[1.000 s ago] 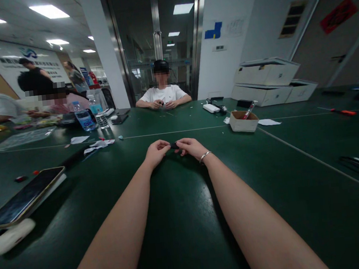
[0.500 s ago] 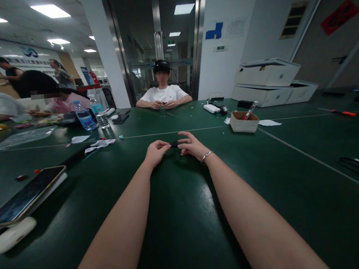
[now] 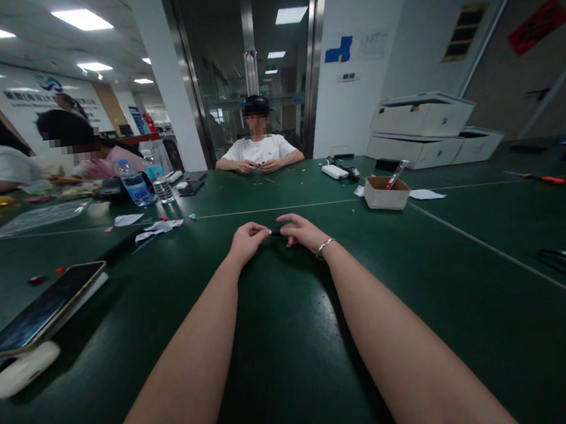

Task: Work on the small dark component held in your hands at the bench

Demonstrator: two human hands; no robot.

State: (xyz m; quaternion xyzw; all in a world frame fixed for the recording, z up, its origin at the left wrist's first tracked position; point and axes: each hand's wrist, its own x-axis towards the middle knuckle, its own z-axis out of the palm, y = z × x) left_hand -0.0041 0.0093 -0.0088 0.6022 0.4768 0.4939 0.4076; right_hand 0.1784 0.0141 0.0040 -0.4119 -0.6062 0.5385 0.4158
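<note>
A small black cylinder with a silvery left end (image 3: 275,232) lies crosswise between my two hands, just above or on the green table (image 3: 287,346). My left hand (image 3: 248,241) pinches its silvery end between thumb and fingertips. At the black right end, my right hand (image 3: 304,233) has its fingers curled around the piece, with the index finger lifted over it. A silver bracelet (image 3: 325,246) circles my right wrist. The piece is too small for me to tell its exact kind.
Left are a phone (image 3: 45,308), a white oval case (image 3: 26,370) and water bottles (image 3: 136,183). A small box (image 3: 386,193) stands right of my hands, and a screwdriver (image 3: 542,178) lies farther right. A person in white (image 3: 260,150) sits opposite, with larger boxes (image 3: 423,130) at back right.
The fingers of my right hand have drawn closer together, and the index finger has dropped slightly. More of the cylinder's silvery end shows beside my left fingertips. People at the far left have moved.
</note>
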